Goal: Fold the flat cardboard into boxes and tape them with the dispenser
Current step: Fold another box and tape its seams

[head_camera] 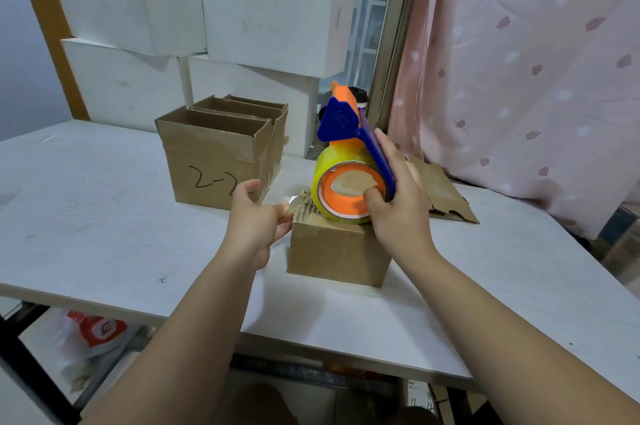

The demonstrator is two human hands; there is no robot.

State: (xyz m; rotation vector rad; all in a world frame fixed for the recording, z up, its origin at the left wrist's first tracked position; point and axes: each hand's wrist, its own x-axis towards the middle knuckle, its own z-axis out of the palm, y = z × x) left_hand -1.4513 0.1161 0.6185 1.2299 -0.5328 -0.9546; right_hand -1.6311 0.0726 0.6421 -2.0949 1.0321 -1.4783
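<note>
Two: left grip [254, 220], tape [291, 203]; right grip [394, 203], dispenser [346, 119].

Light soft, even, fairly bright; cool white cast on the table [104, 216]. No hard shadows. Faint, diffuse shadow at the foot of the small box [337, 253] and on the tabletop nearer than it, under the forearms. Pale daylight in the window gap [370, 26] behind the box, up and right. Small sheen on the roll of the dispenser [341, 119] on top of the box. Just left of the box, the left hand [254, 220] pinches a clear tape end [289, 203]; fingertips and tape smeared by motion blur. Box itself sharp. Far from the box the picture bends: table edges bow, white cartons [277, 2] lean. Below the table, dim and murky.
</note>
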